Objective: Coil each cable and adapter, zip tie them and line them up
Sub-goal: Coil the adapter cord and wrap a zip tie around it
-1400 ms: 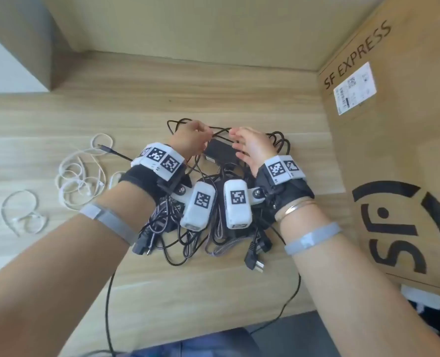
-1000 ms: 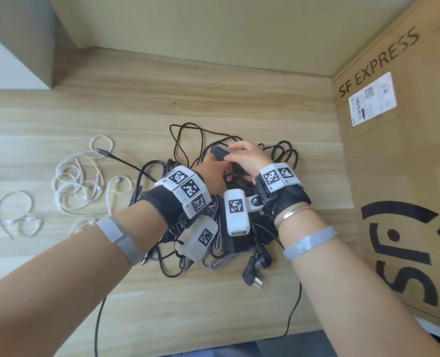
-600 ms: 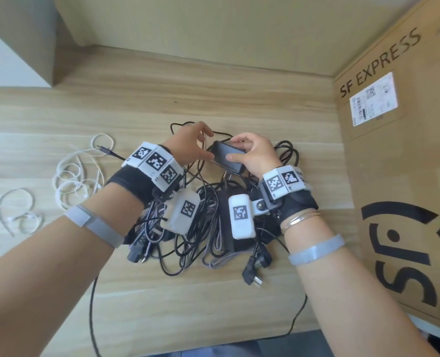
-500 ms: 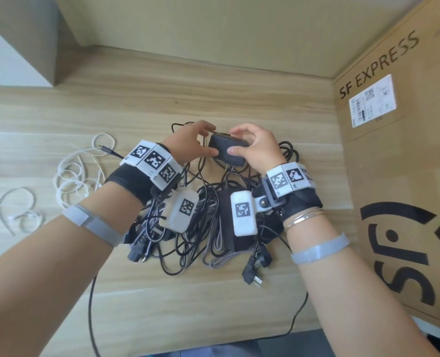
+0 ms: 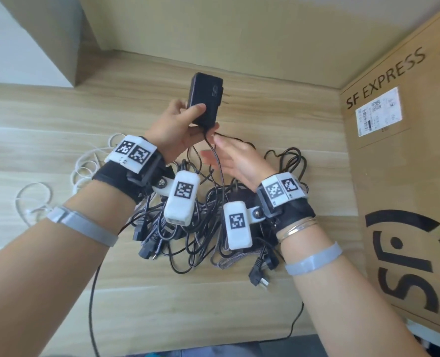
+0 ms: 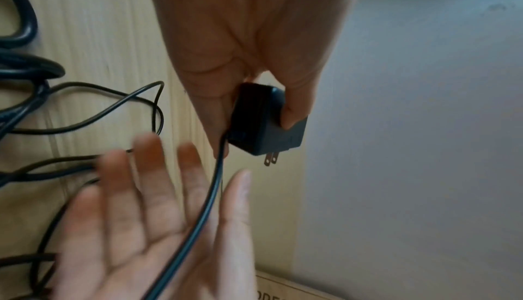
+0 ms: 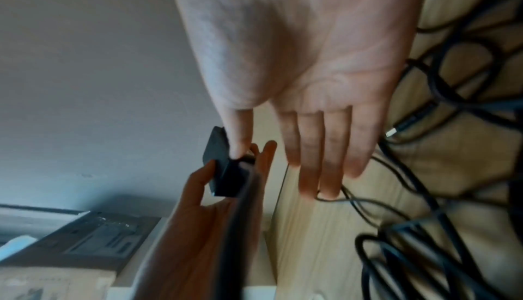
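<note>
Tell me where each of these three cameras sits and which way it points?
Head: worn on the head, looking down at the wooden table; both forearms and hands show.
Left wrist: along the left hand gripping the black adapter; the open right hand shows below.
Right wrist: along the right hand's palm toward the left hand holding the adapter.
Shared: all three see the adapter and its cable.

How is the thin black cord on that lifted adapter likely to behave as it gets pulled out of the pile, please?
Probably floppy: the cord hangs slack from the adapter that the left hand holds. It likely snags, since it runs into the cable pile. The open right hand may need to guide it.
</note>
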A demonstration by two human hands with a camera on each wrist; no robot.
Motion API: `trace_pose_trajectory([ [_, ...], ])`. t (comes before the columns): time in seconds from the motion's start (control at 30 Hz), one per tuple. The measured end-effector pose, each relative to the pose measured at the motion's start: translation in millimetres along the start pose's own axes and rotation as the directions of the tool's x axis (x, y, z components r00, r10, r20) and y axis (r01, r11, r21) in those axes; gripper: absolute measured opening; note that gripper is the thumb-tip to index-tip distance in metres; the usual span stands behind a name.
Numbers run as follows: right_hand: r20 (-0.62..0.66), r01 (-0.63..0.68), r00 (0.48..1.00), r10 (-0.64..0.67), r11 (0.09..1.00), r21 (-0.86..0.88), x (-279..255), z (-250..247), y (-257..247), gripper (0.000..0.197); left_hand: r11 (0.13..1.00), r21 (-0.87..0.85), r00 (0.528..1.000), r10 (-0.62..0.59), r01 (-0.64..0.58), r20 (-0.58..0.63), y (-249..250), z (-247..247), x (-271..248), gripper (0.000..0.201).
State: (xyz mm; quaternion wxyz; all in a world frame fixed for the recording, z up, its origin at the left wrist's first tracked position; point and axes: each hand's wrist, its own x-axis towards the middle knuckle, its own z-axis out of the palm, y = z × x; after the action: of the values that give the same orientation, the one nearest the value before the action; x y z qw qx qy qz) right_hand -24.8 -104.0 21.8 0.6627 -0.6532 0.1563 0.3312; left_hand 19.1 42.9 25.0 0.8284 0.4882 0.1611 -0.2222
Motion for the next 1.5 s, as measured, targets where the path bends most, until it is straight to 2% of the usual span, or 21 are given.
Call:
trace_pose_trajectory([
  [0.07, 0.165, -0.063, 0.985, 0.051, 0.996, 0.066, -5.0, 9.8, 1.7, 0.035, 0.999, 0.031, 0.999, 0.020, -0.019, -0.030, 1.2, -3.7, 0.3, 0.018],
  [0.13, 0.270, -0.090, 0.960, 0.078, 0.995, 0.031, -8.8, 14.2, 0.4, 0.028, 0.997, 0.073, 0.997, 0.043, -0.038, -0.066, 3.5, -9.8, 0.9, 0.018],
  [0.23, 0.290, -0.043, 0.954, 0.082, 0.989, -0.139, -11.4, 9.5, -4.7, 0.012, 0.960, 0.279, 0.993, 0.068, -0.037, -0.102, 5.8, -21.8, 0.8, 0.023],
  [0.33, 0.312, 0.004, 0.947, 0.075, 0.969, -0.245, -14.5, -2.5, -13.9, 0.012, 0.872, 0.489, 0.994, 0.062, -0.008, -0.094, 3.9, -35.5, 0.2, 0.041],
  [0.43, 0.330, 0.061, 0.944, 0.007, 0.979, -0.195, -21.8, -14.8, -29.4, 0.015, 0.693, 0.720, 0.999, 0.045, -0.017, -0.020, 1.9, -44.2, -3.8, 0.045],
  [0.47, 0.302, 0.082, 0.953, -0.031, 0.984, -0.157, -23.7, -18.3, -34.9, 0.014, 0.672, 0.740, 1.000, 0.003, -0.008, 0.009, 0.5, -45.6, -5.6, 0.044],
  [0.53, 0.201, 0.142, 0.973, -0.112, 0.980, -0.138, -23.1, -24.6, -42.6, 0.015, 0.728, 0.685, 0.992, -0.107, 0.033, 0.067, -3.7, -46.4, -9.3, 0.034],
  [0.6, 0.089, 0.208, 0.977, -0.193, 0.957, -0.204, -17.3, -28.2, -43.9, 0.020, 0.780, 0.622, 0.974, -0.183, 0.064, 0.130, -6.8, -44.6, -13.0, 0.028],
  [0.7, -0.017, 0.267, 0.959, -0.283, 0.920, -0.285, -5.3, -27.5, -38.1, 0.025, 0.783, 0.620, 0.953, -0.221, 0.048, 0.206, -11.2, -44.1, -13.4, 0.036],
  [0.93, -0.141, 0.299, 0.925, -0.353, 0.905, -0.302, 6.5, -21.1, -21.4, 0.021, 0.770, 0.637, 0.913, -0.283, 0.034, 0.293, -15.4, -45.1, -18.5, 0.046],
  [1.0, -0.155, 0.277, 0.927, -0.342, 0.902, -0.332, 9.1, -18.1, -14.4, 0.021, 0.799, 0.602, 0.905, -0.265, 0.012, 0.333, -17.0, -43.2, -22.0, 0.051],
  [1.1, -0.187, 0.201, 0.943, -0.276, 0.918, -0.341, 13.6, -12.8, -4.2, 0.020, 0.849, 0.526, 0.918, -0.171, -0.047, 0.359, -16.5, -36.4, -26.7, 0.050],
  [1.17, -0.209, 0.189, 0.940, -0.270, 0.921, -0.340, 14.9, -7.9, 2.0, 0.033, 0.880, 0.469, 0.928, -0.111, -0.074, 0.355, -15.3, -33.3, -27.5, 0.052],
  [1.3, -0.230, 0.173, 0.932, -0.282, 0.900, -0.399, 14.7, 2.8, 13.6, 0.036, 0.914, 0.403, 0.952, -0.080, -0.049, 0.297, -12.5, -30.6, -28.3, 0.063],
  [1.43, -0.158, 0.198, 0.951, -0.264, 0.918, -0.344, 8.0, 14.8, 26.3, 0.038, 0.942, 0.326, 0.965, -0.009, -0.080, 0.263, -9.1, -26.7, -27.1, 0.064],
  [1.5, -0.127, 0.184, 0.958, -0.258, 0.890, -0.418, 1.2, 20.7, 32.8, 0.037, 0.977, 0.204, 0.980, 0.020, -0.061, 0.199, -4.1, -25.4, -23.8, 0.056],
])
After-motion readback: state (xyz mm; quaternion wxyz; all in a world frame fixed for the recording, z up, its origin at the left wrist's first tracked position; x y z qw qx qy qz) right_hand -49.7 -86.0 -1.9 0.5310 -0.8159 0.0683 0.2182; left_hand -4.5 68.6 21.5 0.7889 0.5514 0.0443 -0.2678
